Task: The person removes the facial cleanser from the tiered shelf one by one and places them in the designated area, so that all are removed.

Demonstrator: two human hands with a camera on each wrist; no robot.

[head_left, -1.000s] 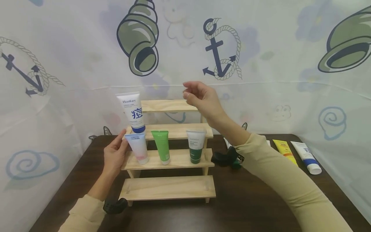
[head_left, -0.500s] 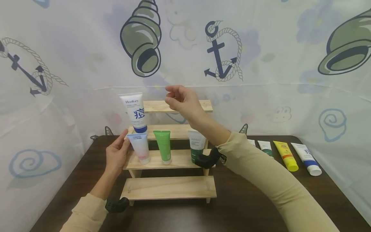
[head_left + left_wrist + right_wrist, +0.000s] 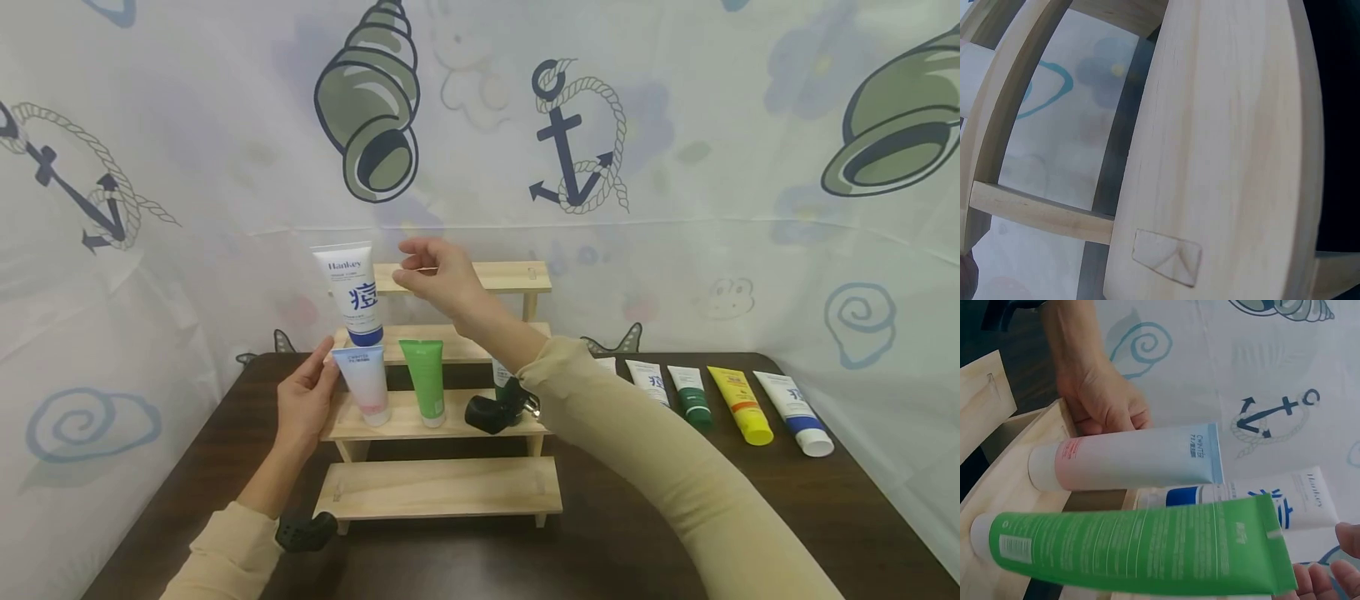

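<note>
A four-step wooden display rack [image 3: 442, 487] stands on the dark table. My left hand [image 3: 303, 396] holds its left side near the second step from the bottom; in the right wrist view the fingers of this hand [image 3: 1107, 403] bend at the wood's edge. A white squeeze tube [image 3: 348, 287] with a blue cap stands on the third step. My right hand [image 3: 442, 279] hovers just right of that tube, thumb and fingers apart, nothing between them. On the second step stand a pale blue-pink tube [image 3: 366, 387] and a green tube [image 3: 424, 379].
A white-and-green tube [image 3: 501, 377] on the second step is partly hidden by my right wrist. On the table's right side lie several tubes, among them a yellow one [image 3: 741, 404] and a white-blue one [image 3: 793, 412]. A patterned cloth [image 3: 480, 167] hangs behind.
My right hand has moved left and slightly down, toward the white tube with the blue cap. More tubes on the right show behind its sleeve. The left hand stays at the rack.
</note>
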